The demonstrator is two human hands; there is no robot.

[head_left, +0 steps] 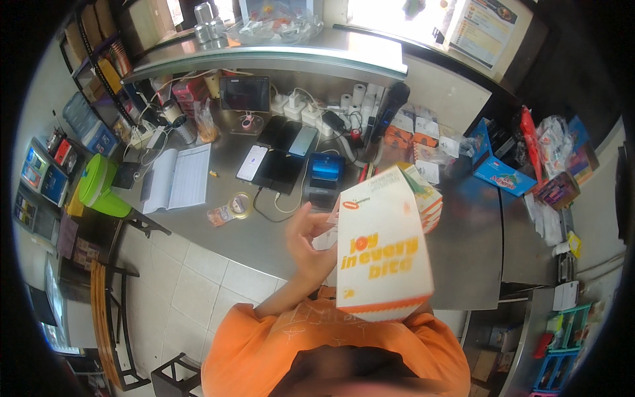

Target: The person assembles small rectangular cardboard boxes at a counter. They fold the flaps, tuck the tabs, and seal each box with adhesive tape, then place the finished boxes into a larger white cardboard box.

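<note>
A large white food carton with yellow-orange lettering and an orange zigzag bottom edge is up close in front of me, above the counter's front edge. My left hand is beside its left side, fingers curled together at the tips. Something small and pale shows at those fingertips, too little of it to name. Behind the carton's upper right is another white and orange carton, partly covered. My right hand is hidden by the cartons; only the orange sleeve shows below them.
On the steel counter are a black receipt printer, a white-screened phone, dark tablets, an open notebook and a tape roll. Food packs and a blue carton stand at the right.
</note>
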